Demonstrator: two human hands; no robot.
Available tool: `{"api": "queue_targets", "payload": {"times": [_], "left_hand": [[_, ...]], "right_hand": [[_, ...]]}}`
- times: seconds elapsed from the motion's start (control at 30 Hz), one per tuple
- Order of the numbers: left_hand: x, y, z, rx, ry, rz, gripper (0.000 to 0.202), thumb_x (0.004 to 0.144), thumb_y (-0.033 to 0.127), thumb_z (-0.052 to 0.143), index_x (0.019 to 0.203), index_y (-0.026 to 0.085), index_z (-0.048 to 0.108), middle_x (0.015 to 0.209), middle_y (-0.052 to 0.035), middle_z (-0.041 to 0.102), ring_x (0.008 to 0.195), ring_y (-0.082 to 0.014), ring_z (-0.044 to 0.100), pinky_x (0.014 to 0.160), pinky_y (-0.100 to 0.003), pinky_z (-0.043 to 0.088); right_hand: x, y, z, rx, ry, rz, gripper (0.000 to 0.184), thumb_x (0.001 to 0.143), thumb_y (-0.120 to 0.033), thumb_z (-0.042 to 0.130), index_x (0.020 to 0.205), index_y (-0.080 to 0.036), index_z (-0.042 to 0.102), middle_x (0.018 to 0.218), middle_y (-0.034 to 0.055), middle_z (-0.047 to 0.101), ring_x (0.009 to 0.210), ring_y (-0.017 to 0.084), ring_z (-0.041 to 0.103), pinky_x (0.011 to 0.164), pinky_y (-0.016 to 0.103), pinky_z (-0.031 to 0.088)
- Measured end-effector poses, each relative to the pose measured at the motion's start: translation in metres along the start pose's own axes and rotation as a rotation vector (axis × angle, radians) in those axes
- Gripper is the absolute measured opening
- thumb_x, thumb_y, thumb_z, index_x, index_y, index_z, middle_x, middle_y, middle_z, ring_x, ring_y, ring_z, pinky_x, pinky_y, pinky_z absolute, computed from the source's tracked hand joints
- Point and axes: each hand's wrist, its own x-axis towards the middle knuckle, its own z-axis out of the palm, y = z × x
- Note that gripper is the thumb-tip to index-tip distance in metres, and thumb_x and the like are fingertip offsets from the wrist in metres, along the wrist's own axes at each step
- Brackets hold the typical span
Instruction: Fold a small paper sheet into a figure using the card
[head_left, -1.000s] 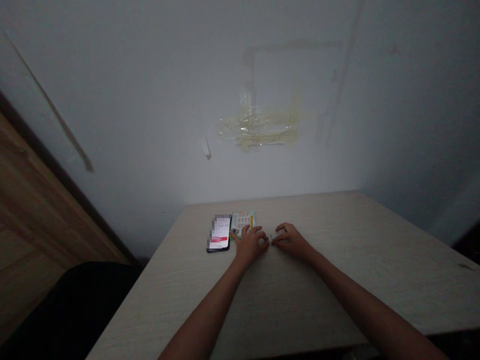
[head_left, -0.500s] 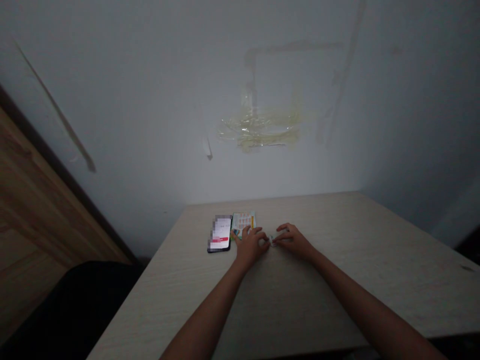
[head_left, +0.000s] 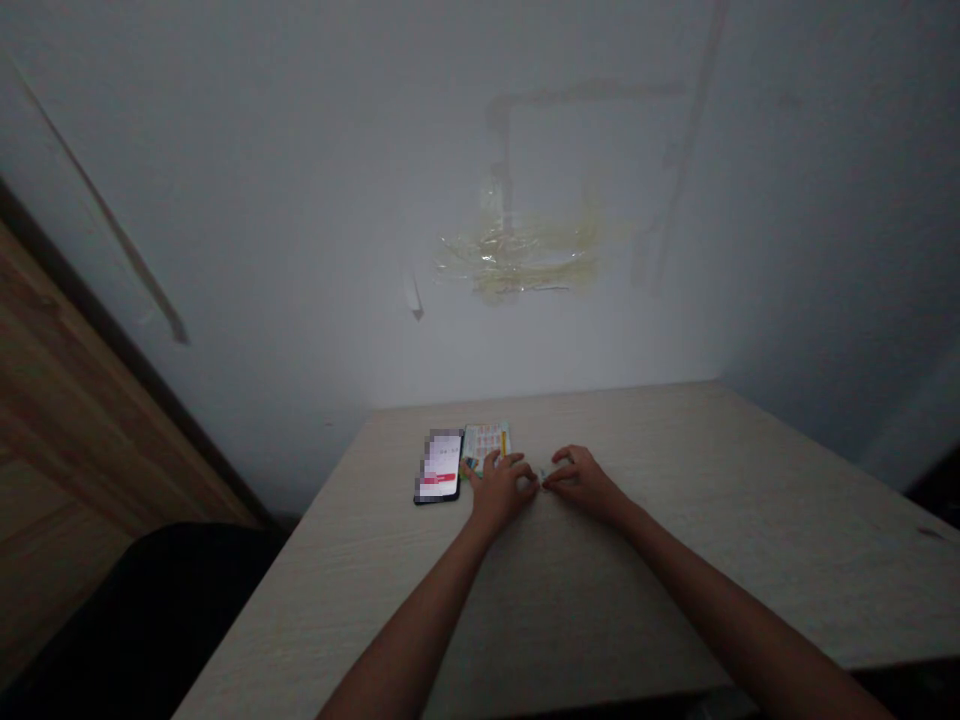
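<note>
Between the fingertips of both hands is a tiny pale piece (head_left: 541, 478), too small and dim to name. My left hand (head_left: 502, 490) curls its thumb and index finger together at the piece's left side, its other fingers spread toward the printed card. From the right, my right hand (head_left: 586, 480) pinches at the same piece with thumb and index finger, the remaining fingers bent above. A colourful printed card or packet (head_left: 486, 440) lies just beyond my left hand, which partly covers it. Beside it, a phone (head_left: 439, 468) rests with its screen lit.
The light wooden table (head_left: 675, 440) stands against a grey-white wall (head_left: 300, 200) with clear tape (head_left: 517, 255) stuck on it. A dark rounded shape (head_left: 165, 600), perhaps a chair back, is at the left, near a wooden panel (head_left: 60, 400).
The fingertips of my right hand have moved slightly left, closer to those of my left hand, and less of the pale piece shows. The phone and card stay in place.
</note>
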Motion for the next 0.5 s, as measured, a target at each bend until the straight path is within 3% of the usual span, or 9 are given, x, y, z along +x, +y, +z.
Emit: {"api": "queue_targets", "payload": {"times": [0.4,0.5], "left_hand": [[-0.0030,-0.0012,0.0041,-0.002,0.076,0.035,0.011,0.080,0.041,0.068,0.091,0.038,0.071,0.127,0.0043,0.064,0.134,-0.0351,0.037,0.101,-0.080,-0.005],[-0.0039,-0.0022,0.0050,-0.019,0.098,0.045,0.011,0.081,0.041,0.068,0.091,0.038,0.071,0.124,0.0034,0.065,0.132,-0.0346,0.038,0.102,-0.079,-0.006]], "right_hand": [[-0.0002,0.0029,-0.0008,-0.007,0.001,-0.018,0.011,0.080,-0.029,0.071,0.088,-0.030,0.079,0.109,0.0082,0.062,0.104,0.024,0.056,0.096,0.041,0.045],[-0.0005,0.0063,-0.0018,0.021,0.023,0.025,0.028,0.076,-0.032,0.075,0.103,-0.028,0.076,0.111,0.0089,0.062,0.108,0.025,0.055,0.099,0.043,0.045]]}}
